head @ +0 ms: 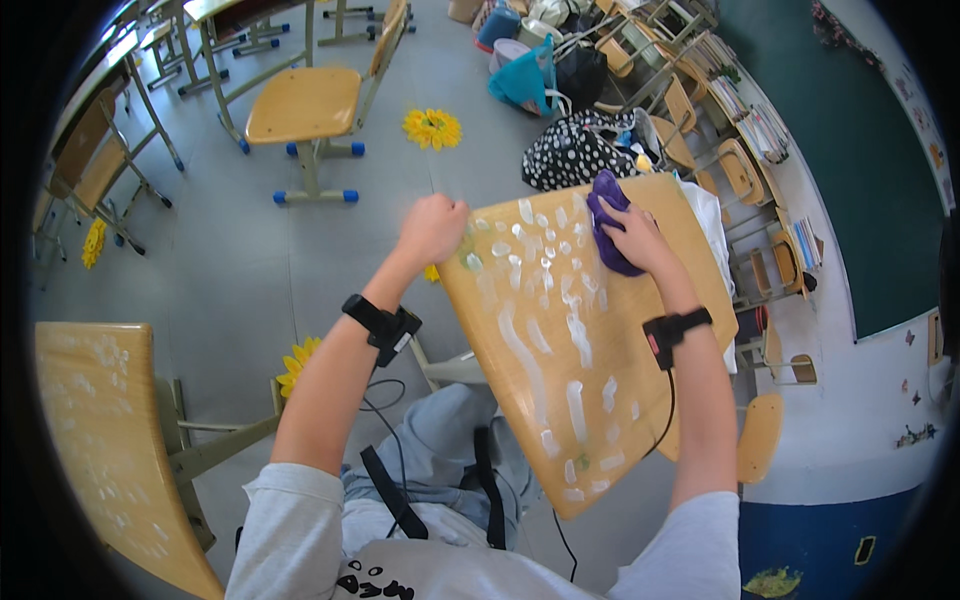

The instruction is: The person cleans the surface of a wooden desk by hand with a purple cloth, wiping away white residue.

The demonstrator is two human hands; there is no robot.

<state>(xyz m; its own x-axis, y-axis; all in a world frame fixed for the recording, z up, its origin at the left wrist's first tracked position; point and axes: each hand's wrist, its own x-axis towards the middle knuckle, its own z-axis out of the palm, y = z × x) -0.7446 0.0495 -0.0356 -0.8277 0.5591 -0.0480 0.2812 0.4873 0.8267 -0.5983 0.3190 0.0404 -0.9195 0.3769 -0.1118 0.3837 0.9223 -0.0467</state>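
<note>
A wooden desktop [495, 330] lies in front of me, bearing many white smears and a few greenish spots. At its far left corner my left hand [436, 229] is curled around the edge. My right hand [637, 236] holds a crumpled purple cloth [613, 214] against the desktop, close to the far edge. To the right of the cloth, the wood [679, 225] looks free of white smears. Part of the cloth is hidden under my fingers.
A second wooden desk [97, 435] with white marks stands at left. Beyond my desk are a polka-dot bag [577, 154] and a turquoise bag [521, 79]. One chair [304, 105] stands on the grey floor near a yellow artificial flower [433, 129]. Several chairs [739, 169] line the right wall.
</note>
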